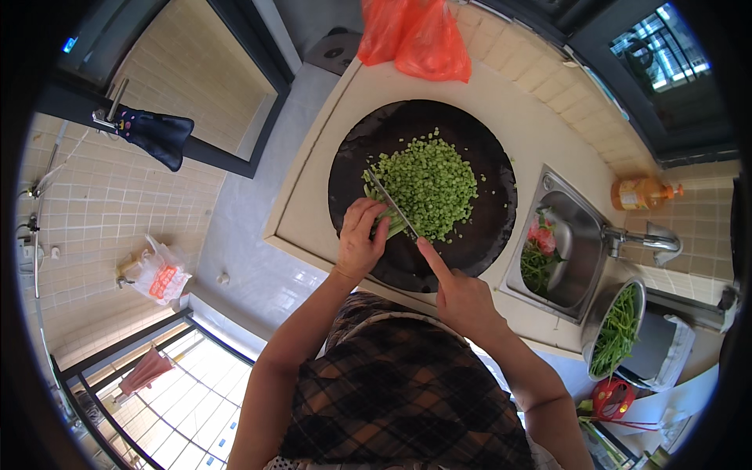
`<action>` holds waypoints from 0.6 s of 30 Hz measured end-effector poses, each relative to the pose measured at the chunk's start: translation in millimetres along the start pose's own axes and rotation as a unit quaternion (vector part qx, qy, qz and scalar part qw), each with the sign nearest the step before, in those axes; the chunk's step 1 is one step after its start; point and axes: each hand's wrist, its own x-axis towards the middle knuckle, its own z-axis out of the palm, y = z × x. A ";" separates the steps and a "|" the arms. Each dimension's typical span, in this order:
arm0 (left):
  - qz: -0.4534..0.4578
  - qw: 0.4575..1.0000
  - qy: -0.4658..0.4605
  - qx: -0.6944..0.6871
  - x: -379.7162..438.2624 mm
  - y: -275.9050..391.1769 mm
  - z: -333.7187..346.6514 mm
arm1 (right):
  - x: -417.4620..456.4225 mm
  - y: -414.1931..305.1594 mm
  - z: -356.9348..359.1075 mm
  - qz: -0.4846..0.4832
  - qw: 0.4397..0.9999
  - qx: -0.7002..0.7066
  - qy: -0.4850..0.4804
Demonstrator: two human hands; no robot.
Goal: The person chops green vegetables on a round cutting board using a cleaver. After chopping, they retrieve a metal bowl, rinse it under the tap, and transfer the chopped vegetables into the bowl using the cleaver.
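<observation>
On a large round dark cutting board (pixel 493 241) lies a heap of finely chopped green vegetable pieces (pixel 432 182), probably beans or stems. My left hand (pixel 360 238) presses a bundle of green stalks (pixel 398 225) against the board, at the heap's lower left edge. My right hand (pixel 464 296) grips a kitchen knife (pixel 390 200) with the index finger stretched along it. The blade is seen from above as a thin line, slanting between the stalks and the chopped heap. The knife's handle is mostly hidden in my right hand.
Red plastic bags (pixel 432 47) sit at the counter's far end. Right of the board, a steel sink (pixel 578 267) with a faucet (pixel 643 238) holds leafy greens (pixel 536 267) and something pink. A metal bowl (pixel 589 335) of greens stands nearer me. An orange bottle (pixel 640 194) is behind the sink.
</observation>
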 end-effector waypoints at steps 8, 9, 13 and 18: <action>-0.035 0.999 0.000 0.004 3.4 0.9 -1.0 | 17.6 -6.9 -7.0 0.044 0.993 0.044 -0.103; -0.037 0.999 0.001 0.002 3.7 1.0 0.2 | 18.6 -6.5 -7.3 0.044 0.993 0.047 -0.101; -0.047 0.999 0.003 0.001 4.8 2.5 -0.7 | 22.1 -0.2 -5.0 0.036 0.994 0.070 -0.076; -0.055 0.998 -0.007 -0.006 2.5 3.0 -0.1 | 30.2 2.7 7.6 0.026 0.994 0.089 -0.059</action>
